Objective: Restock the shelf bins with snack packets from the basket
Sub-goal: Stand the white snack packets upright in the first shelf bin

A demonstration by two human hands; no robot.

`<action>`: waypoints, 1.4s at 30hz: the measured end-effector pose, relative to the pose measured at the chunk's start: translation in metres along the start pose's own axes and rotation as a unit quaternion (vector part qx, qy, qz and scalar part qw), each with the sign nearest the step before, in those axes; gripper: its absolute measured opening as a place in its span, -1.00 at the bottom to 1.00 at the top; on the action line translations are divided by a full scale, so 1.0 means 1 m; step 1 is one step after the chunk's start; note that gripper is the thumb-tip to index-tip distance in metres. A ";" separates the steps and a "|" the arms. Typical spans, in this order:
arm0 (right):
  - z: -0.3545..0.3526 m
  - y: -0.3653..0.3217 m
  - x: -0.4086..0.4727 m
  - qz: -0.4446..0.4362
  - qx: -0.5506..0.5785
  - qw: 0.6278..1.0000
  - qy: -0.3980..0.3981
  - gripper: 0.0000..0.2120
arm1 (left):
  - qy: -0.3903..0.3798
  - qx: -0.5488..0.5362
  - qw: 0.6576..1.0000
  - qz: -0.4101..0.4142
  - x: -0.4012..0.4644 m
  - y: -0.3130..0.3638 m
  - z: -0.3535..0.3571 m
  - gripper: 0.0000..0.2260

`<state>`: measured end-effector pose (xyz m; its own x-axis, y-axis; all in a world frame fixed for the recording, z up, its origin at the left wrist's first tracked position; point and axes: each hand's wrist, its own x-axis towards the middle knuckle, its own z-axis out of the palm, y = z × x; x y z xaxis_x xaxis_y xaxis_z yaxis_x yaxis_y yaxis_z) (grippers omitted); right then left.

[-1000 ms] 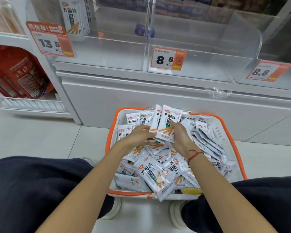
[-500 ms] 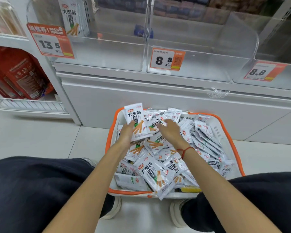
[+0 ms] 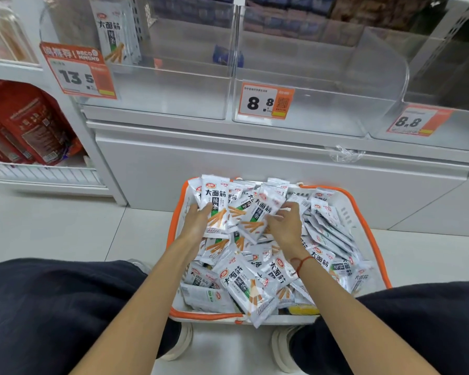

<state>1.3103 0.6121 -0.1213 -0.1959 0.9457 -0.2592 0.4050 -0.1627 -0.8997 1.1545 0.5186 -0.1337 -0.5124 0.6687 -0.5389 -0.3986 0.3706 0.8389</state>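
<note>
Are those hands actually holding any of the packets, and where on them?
Yes. The left hand grips a snack packet by its left edge; the right hand holds another packet by its right edge.

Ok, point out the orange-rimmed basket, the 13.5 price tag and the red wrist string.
basket (image 3: 363,209): head view, orange rim on its right side.
13.5 price tag (image 3: 73,77): head view, white field with the digits.
red wrist string (image 3: 303,261): head view, strand across the right wrist.
</note>
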 end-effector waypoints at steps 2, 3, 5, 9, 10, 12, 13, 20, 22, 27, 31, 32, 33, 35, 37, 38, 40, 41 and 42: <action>-0.004 -0.019 0.005 0.048 0.159 0.986 -0.005 -0.77 | 0.014 0.020 1.000 -0.008 -0.002 0.000 -0.001 -0.49; -0.007 -0.027 0.008 0.059 0.215 0.975 -0.022 -0.81 | 0.015 0.026 0.999 -0.018 -0.004 -0.001 0.000 -0.53; -0.010 -0.039 0.012 0.057 0.248 0.963 -0.083 -0.83 | 0.001 0.039 0.999 -0.028 -0.009 -0.001 0.005 -0.60; 0.005 -0.052 -0.002 0.006 0.107 0.976 -0.192 -0.80 | -0.039 0.096 0.995 -0.011 -0.032 0.009 0.018 -0.68; 0.010 -0.052 -0.005 -0.017 0.075 0.980 -0.184 -0.82 | -0.047 0.100 0.994 -0.002 -0.033 0.009 0.021 -0.66; 0.016 -0.050 -0.011 -0.063 0.033 0.987 -0.147 -0.87 | -0.041 0.092 0.995 0.002 -0.032 0.009 0.023 -0.47; 0.018 -0.048 -0.013 -0.090 0.008 0.987 -0.133 -0.87 | -0.045 0.076 0.996 -0.003 -0.026 0.005 0.022 -0.34; 0.032 -0.037 -0.018 -0.270 -0.292 0.913 -0.094 -0.68 | -0.060 0.021 0.998 -0.018 0.010 -0.032 0.008 -0.29; 0.030 -0.035 -0.019 -0.262 -0.302 0.912 -0.093 -0.63 | -0.045 0.024 0.998 -0.025 -0.014 -0.018 0.008 -0.44; 0.015 -0.028 -0.023 -0.076 -0.438 0.855 -0.267 -0.63 | 0.044 -0.012 0.999 0.012 -0.021 -0.003 -0.006 -0.72; 0.017 0.000 -0.048 -0.030 -0.576 0.733 -0.359 -0.44 | 0.081 -0.047 0.996 -0.007 -0.009 0.003 -0.015 -0.57; 0.019 0.007 -0.048 -0.046 -0.581 0.744 -0.327 -0.42 | 0.078 -0.051 0.996 -0.011 -0.009 0.004 -0.015 -0.57; 0.019 0.010 -0.048 -0.059 -0.575 0.757 -0.305 -0.48 | 0.072 -0.049 0.996 -0.010 -0.008 0.004 -0.015 -0.58; 0.017 0.009 -0.042 -0.069 -0.556 0.783 -0.269 -0.65 | 0.061 -0.035 0.998 -0.006 -0.012 0.006 -0.014 -0.64; 0.010 0.007 -0.032 -0.087 -0.525 0.822 -0.201 -0.83 | 0.050 -0.028 0.998 0.006 -0.014 0.003 -0.014 -0.72; 0.005 0.006 -0.026 -0.095 -0.499 0.843 -0.175 -0.88 | 0.047 -0.024 0.999 0.003 -0.016 0.003 -0.014 -0.74; -0.006 0.001 -0.013 -0.056 -0.386 0.907 -0.159 -0.71 | 0.042 -0.013 0.999 -0.011 -0.018 0.002 -0.014 -0.76; -0.011 -0.005 -0.009 -0.006 -0.268 0.949 -0.164 -0.66 | 0.046 0.000 0.999 -0.009 -0.020 0.002 -0.015 -0.76; -0.015 -0.011 -0.004 0.042 -0.136 0.977 -0.161 -0.65 | 0.054 0.008 0.999 -0.005 -0.019 0.001 -0.016 -0.74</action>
<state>1.3202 0.6141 -0.1048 -0.4054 0.7872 -0.4648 0.6455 -0.1135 -0.7552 1.1521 0.4961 -0.1236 -0.5872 0.5923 -0.5518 -0.3924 0.3879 0.8340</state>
